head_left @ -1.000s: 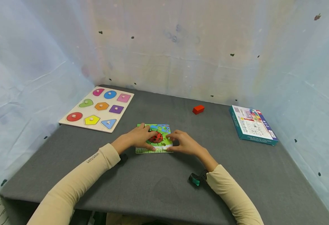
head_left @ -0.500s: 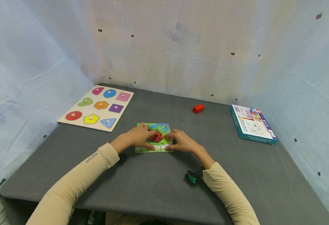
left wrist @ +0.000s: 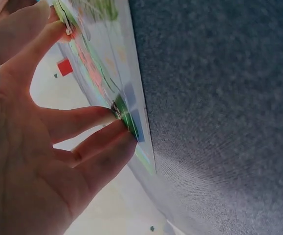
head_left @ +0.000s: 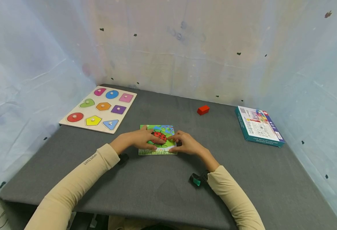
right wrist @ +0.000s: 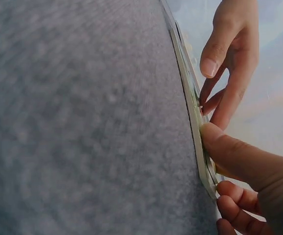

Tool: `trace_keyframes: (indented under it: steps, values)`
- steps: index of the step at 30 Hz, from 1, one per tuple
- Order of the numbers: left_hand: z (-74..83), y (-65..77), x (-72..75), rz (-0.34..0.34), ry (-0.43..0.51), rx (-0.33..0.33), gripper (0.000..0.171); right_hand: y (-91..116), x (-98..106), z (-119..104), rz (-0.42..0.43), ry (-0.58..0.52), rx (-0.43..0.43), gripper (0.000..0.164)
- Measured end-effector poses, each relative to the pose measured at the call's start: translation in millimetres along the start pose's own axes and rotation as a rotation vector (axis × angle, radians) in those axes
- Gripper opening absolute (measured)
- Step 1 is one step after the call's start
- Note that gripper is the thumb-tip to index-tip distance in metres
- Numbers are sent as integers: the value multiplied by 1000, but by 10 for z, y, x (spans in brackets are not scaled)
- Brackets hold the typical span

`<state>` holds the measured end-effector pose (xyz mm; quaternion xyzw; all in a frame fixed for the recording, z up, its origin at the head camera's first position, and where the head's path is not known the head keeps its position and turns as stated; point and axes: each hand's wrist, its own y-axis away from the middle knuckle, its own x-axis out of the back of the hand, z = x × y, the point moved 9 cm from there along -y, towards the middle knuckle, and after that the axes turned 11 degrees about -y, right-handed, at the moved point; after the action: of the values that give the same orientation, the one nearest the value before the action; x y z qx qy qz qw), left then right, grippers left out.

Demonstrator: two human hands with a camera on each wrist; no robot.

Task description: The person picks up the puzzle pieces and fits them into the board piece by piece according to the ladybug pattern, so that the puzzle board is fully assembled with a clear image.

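A flat square picture puzzle (head_left: pixel 158 152) with a red ladybug on green grass lies on the table between both hands. My left hand (head_left: pixel 141 138) rests over its left half, fingers spread and relaxed. In the left wrist view the fingertips (left wrist: pixel 130 136) touch the puzzle's printed face near one edge. From the right side, my right hand (head_left: pixel 187 143) reaches in with thumb and index finger apart, their tips on the puzzle. The right wrist view shows the right thumb (right wrist: pixel 229 147) at the puzzle's surface, with the other fingers bent beside its edge.
A wooden board of knobbed coloured shapes (head_left: pixel 119 118) lies at the back left. Farther back, right of centre, sits a small red block (head_left: pixel 203 110). A teal and white box (head_left: pixel 259 126) lies at the right. Plastic sheeting (head_left: pixel 168 57) hangs behind the grey table (head_left: pixel 157 185).
The left fingers have lowered and flattened over the ladybug. My right hand has shifted slightly left over the puzzle. The puzzle stays in place, and the view tilts a little.
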<state>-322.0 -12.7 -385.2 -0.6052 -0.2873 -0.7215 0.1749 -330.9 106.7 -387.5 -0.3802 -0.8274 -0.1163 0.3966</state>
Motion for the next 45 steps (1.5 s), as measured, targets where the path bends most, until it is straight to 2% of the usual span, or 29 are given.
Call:
trace_keyframes:
  steps: [6,14,25,28,35,41,45]
  values:
    - [6,9,-3,-12,4,8,46,-5,-3,23,16,-13,10,49]
    - [-36,-24,-58,-35,-32,65,48,9,-11,46,9,-34,11,49]
    - [-29,-43,-72,-51,-46,87,48,20,-9,58,-3,-46,21,50]
    - [-34,-42,-77,-53,-50,86,48,16,-19,59,-5,-49,22,50]
    - [-19,-34,-66,-35,-44,41,46,11,-43,47,-7,-63,37,47]
    - [-26,-49,-65,-32,-49,58,46,25,-40,16,-30,-17,45,48]
    - [-35,-44,-58,-34,-53,67,48,43,-32,-35,-34,24,86,45]
